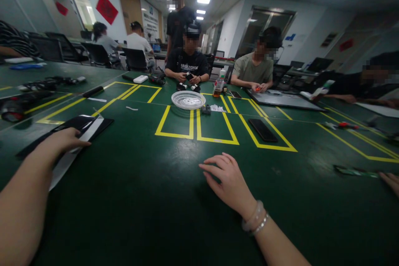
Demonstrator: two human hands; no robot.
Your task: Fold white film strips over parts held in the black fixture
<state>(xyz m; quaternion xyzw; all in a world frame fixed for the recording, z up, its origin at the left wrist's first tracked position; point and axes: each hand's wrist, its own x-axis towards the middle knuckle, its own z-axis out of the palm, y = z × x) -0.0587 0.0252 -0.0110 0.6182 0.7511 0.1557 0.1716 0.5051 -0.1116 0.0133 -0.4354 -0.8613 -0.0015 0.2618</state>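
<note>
My left hand is at the left, its thumb lying across a long white strip. Beneath that hand and strip is a flat, glossy black item; the hand covers much of it, and its exact kind is unclear. The left fingers look closed at the strip's edge, partly hidden. Near the middle of the green table, my right hand holds nothing, its fingers loosely bent and apart, palm down. Two bracelets circle the right wrist.
Yellow tape marks rectangles on the green table. A white basket stands ahead, a black phone-like slab right of it. A bottle is farther back. Several people sit around; another person's hand is at the right edge.
</note>
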